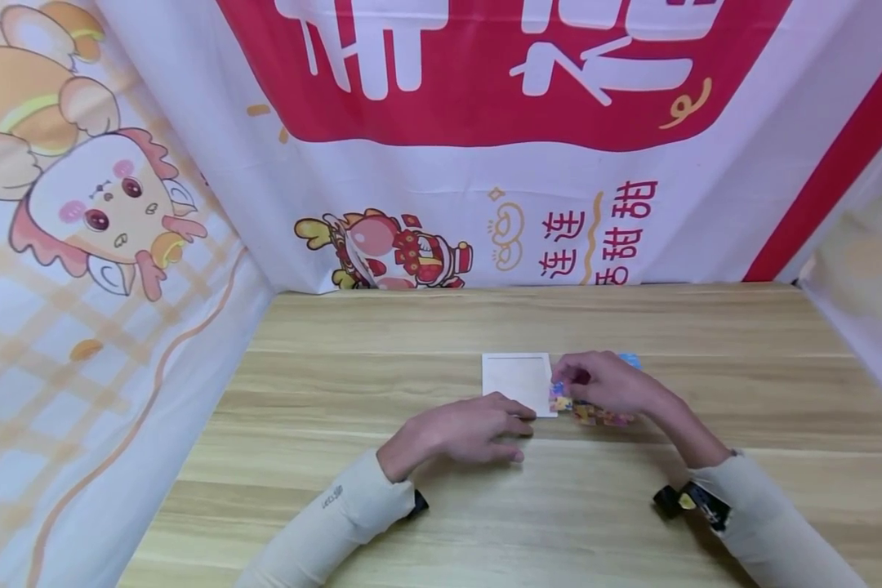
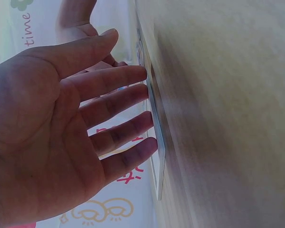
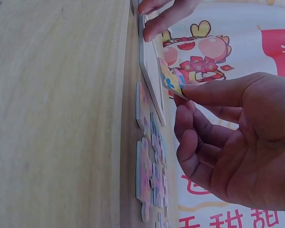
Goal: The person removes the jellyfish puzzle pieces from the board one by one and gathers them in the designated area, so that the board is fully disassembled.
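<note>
A white square puzzle tray (image 1: pixel 516 377) with a raised border lies flat on the wooden table. My left hand (image 1: pixel 478 429) rests its fingertips on the tray's near edge, fingers fairly straight, as the left wrist view also shows. Between thumb and fingers, my right hand (image 1: pixel 606 382) pinches a colourful jigsaw piece (image 3: pixel 171 80), held tilted at the tray's right edge. Several loose jigsaw pieces (image 3: pixel 145 175) lie on the table right of the tray, partly hidden under the right hand in the head view.
The wooden table (image 1: pixel 338 367) runs back to a printed cloth (image 1: pixel 426 180) that hangs behind it. Another patterned cloth (image 1: pixel 103 327) borders the left side. Dark straps with small devices (image 1: pixel 694 502) sit at the wrists.
</note>
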`<state>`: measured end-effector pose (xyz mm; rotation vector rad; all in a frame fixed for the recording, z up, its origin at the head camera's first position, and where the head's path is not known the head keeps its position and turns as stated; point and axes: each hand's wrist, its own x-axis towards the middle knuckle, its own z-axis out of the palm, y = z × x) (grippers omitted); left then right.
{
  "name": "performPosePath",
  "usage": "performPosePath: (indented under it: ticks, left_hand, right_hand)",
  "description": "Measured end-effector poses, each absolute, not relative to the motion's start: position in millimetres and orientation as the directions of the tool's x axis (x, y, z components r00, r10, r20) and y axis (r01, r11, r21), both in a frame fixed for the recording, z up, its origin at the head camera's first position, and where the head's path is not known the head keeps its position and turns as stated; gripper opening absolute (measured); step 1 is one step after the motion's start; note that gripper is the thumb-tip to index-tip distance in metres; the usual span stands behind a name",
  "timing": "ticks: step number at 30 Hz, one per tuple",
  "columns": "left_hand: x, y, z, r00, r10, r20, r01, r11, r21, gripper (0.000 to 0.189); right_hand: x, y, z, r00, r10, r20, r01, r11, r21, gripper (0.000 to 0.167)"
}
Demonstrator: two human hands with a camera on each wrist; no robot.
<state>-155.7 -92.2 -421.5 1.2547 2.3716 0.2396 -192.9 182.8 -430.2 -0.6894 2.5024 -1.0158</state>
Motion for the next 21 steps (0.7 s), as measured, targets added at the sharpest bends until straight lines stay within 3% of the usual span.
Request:
performPosePath:
  ticks: [21]
  left_hand:
    - [-155.6, -90.2, -420.7, -0.488, 0.818, -0.306, 0.740, 0.573, 0.352, 0.047]
  right_hand:
    - [-184.6, 208.8, -428.5, -0.819, -0.551, -0.162, -0.290, 0.640, -0.711, 0.015]
